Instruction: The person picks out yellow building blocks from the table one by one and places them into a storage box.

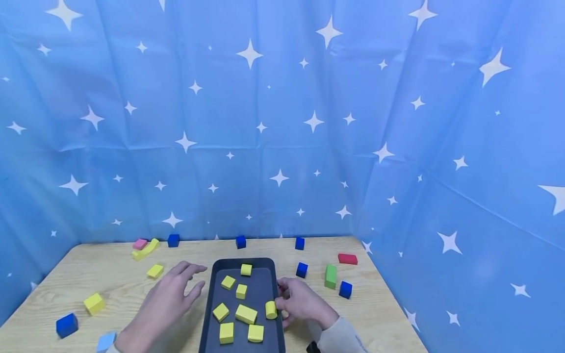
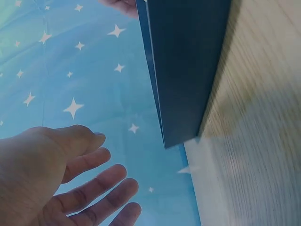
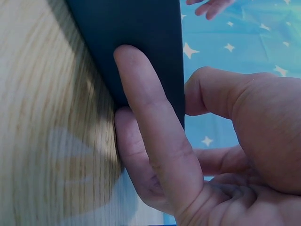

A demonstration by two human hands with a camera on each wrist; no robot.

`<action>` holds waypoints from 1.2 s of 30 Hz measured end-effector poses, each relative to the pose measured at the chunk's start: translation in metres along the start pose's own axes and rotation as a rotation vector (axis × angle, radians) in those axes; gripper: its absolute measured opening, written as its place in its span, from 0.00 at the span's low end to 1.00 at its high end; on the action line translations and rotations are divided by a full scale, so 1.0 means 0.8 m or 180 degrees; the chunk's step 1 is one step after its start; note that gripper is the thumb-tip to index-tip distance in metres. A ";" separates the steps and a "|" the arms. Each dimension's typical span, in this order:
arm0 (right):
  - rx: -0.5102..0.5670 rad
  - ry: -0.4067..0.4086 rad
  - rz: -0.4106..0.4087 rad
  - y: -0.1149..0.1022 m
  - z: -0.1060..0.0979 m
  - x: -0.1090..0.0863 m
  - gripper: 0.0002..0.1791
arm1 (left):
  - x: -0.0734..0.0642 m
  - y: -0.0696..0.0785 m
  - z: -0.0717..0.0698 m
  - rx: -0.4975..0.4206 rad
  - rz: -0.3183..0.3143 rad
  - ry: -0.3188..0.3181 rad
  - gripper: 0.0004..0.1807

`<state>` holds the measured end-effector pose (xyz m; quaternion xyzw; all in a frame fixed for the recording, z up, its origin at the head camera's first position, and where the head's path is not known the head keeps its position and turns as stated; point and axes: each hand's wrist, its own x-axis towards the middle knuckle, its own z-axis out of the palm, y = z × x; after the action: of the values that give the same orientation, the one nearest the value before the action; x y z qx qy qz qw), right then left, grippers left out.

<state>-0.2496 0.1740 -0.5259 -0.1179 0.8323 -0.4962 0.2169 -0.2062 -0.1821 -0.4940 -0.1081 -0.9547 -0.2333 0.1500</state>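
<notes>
A dark rectangular tray [image 1: 257, 290] lies on the table with several yellow blocks [image 1: 245, 314] spread inside it. My right hand [image 1: 304, 301] grips its right side: the thumb is over the rim, and fingers [image 3: 150, 108] press along the outer wall. Just inside that rim, close to the thumb, is a yellow cylinder [image 1: 271, 310]. On the opposite side my left hand [image 1: 165, 299] hovers beside the tray with relaxed, spread fingers and nothing in them. In the left wrist view a gap separates it from the tray wall [image 2: 183, 70].
Left of the tray are loose yellow blocks [image 1: 94, 304], a blue cube [image 1: 67, 325] and a light blue block [image 1: 106, 341]. A green block [image 1: 330, 276], a red block [image 1: 347, 259] and blue cubes [image 1: 346, 289] lie to the right. A starry blue curtain [image 1: 282, 122] hangs behind the table.
</notes>
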 end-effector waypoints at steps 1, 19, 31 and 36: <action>-0.0005 0.0001 0.0014 0.001 0.000 0.000 0.23 | 0.000 -0.003 -0.001 0.0005 0.0002 0.0009 0.17; 0.0063 -0.0005 0.0029 0.003 -0.001 0.001 0.25 | -0.006 -0.048 -0.021 0.0065 -0.0088 0.0097 0.16; 0.0039 -0.0002 -0.0064 0.001 -0.003 0.000 0.24 | -0.005 -0.077 -0.041 0.0136 -0.0210 0.0030 0.18; 0.0044 -0.0020 -0.0023 0.004 0.000 0.000 0.24 | -0.011 -0.097 -0.049 0.0199 -0.0345 -0.0026 0.18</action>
<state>-0.2491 0.1753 -0.5285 -0.1210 0.8278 -0.5024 0.2186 -0.2104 -0.2693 -0.4955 -0.0525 -0.9665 -0.2106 0.1366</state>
